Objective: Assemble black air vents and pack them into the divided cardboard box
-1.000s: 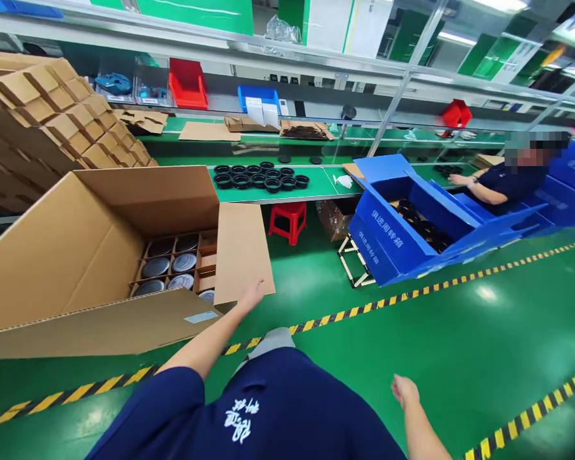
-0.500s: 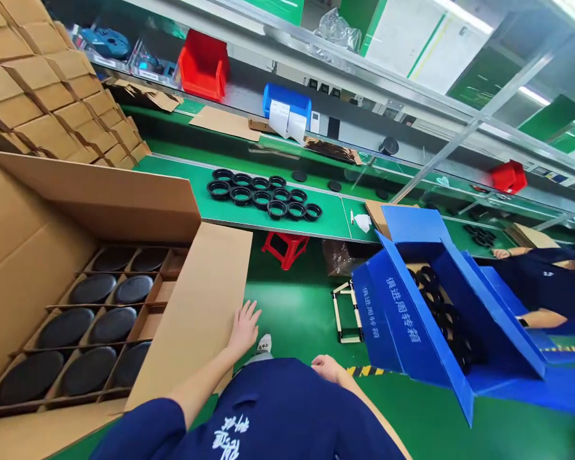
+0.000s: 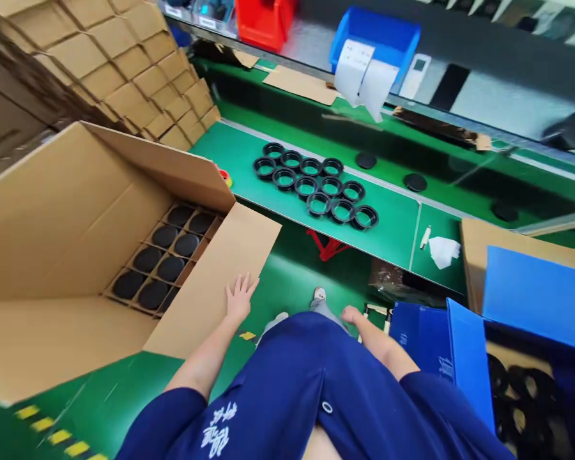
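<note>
My left hand [image 3: 240,299] rests with spread fingers on the folded-out flap [image 3: 215,275] of a large cardboard box [image 3: 38,217]. Round black discs [image 3: 171,269] sit inside that box, in a divider grid. My right hand [image 3: 351,314] hangs in front of my body at the right, its fingers curled in; whatever they may hold is too small to make out. Beyond both hands, several black rings [image 3: 306,186] lie in rows on the green workbench [image 3: 393,236].
At the right stands a blue box [image 3: 472,358] with black rings inside. Stacked cartons [image 3: 124,64] rise at the back left. A shelf above the bench carries a red bin [image 3: 267,22] and a blue bin [image 3: 376,38]. A red stool [image 3: 326,246] is under the bench.
The view has turned and tilted down, so the bench looks nearer and the blue box lies further right. The other person has left the view. My left hand is still on the flap.
</note>
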`<act>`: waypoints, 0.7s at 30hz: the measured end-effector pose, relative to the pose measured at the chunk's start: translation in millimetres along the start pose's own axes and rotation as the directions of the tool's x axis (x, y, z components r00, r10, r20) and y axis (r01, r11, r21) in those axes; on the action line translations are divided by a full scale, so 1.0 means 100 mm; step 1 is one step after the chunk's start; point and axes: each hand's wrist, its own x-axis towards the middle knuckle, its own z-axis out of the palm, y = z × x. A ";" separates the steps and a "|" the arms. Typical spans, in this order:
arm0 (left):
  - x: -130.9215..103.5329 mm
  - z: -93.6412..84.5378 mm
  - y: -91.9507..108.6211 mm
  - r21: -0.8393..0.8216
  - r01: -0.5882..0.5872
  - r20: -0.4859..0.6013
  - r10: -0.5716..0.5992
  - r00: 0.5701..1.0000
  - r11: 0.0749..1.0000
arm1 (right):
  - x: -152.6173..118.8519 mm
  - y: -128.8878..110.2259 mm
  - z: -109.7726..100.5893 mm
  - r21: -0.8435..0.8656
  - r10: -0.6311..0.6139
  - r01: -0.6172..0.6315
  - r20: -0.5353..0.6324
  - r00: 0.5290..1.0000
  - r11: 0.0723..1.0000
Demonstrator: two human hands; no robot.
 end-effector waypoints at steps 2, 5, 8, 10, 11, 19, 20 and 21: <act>-0.04 -0.01 0.15 0.011 0.098 0.051 -0.099 0.994 0.995 | 0.50 -0.42 -0.21 -0.025 0.010 -0.008 0.080 0.997 1.000; 0.01 -0.09 0.57 -0.023 0.288 0.070 -0.286 0.956 0.957 | 1.07 -1.03 -0.52 -0.001 -0.036 0.037 0.204 0.978 0.999; 0.19 -0.18 1.02 -0.127 0.437 0.066 -0.432 0.899 0.890 | 1.35 -1.53 -0.69 0.047 -0.125 0.116 0.345 0.930 0.992; 0.38 -0.24 1.20 -0.176 0.471 0.043 -0.471 0.881 0.865 | 1.44 -1.80 -0.69 0.079 -0.184 0.167 0.434 0.882 0.983; 0.48 -0.26 1.27 -0.195 0.470 0.027 -0.475 0.880 0.861 | 1.46 -1.91 -0.67 0.102 -0.211 0.185 0.477 0.853 0.977; 1.56 -0.61 1.62 -0.301 0.185 -0.113 -0.228 0.967 0.935 | 1.62 -2.65 -1.10 0.337 -0.383 0.204 0.638 0.668 0.919; 1.74 -0.68 1.65 -0.333 0.122 -0.172 -0.188 0.967 0.935 | 1.69 -2.70 -1.23 0.376 -0.412 0.210 0.616 0.672 0.903; 1.90 -0.75 1.68 -0.365 0.049 -0.242 -0.146 0.959 0.930 | 1.75 -2.72 -1.37 0.422 -0.444 0.215 0.574 0.688 0.880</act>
